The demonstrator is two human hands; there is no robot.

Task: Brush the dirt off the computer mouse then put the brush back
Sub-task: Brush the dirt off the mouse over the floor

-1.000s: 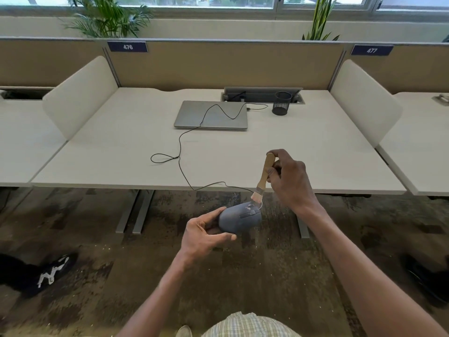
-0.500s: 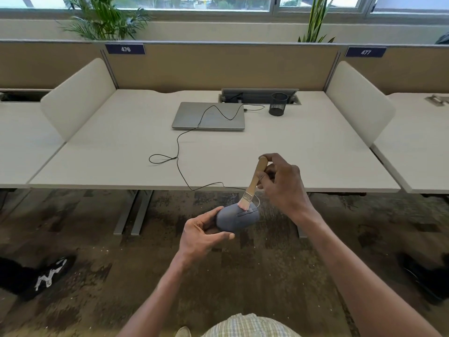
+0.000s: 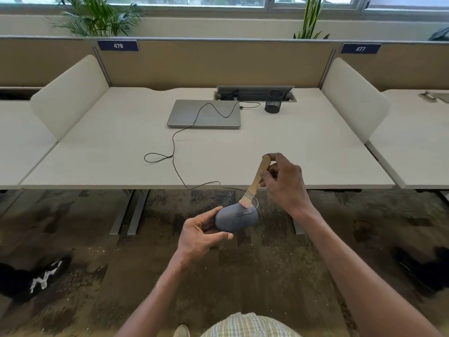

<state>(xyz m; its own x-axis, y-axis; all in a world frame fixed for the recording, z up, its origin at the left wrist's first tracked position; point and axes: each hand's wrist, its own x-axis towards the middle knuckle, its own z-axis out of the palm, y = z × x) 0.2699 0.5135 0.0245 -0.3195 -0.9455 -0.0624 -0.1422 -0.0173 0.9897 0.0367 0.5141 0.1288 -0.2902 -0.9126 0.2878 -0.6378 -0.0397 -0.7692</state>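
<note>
My left hand (image 3: 200, 235) grips a grey wired computer mouse (image 3: 237, 218) from its rear, holding it in the air in front of the desk's near edge. A small brush (image 3: 256, 182) with a wooden handle and pale bristles is pinched in my right hand (image 3: 284, 182). Its bristles rest on the top of the mouse near the buttons, with the handle tilted up to the right. The mouse's black cable (image 3: 173, 154) loops over the desk to the laptop.
A closed silver laptop (image 3: 204, 114) lies at the back of the pale desk (image 3: 97, 154), beside a black mesh pen cup (image 3: 274, 101) and a cable hatch (image 3: 255, 90). White dividers stand on both sides. A black shoe (image 3: 31, 278) is on the carpet at the left.
The brush has swept leftward along the top of the mouse, from its front end toward the middle. My left hand keeps the mouse almost still.
</note>
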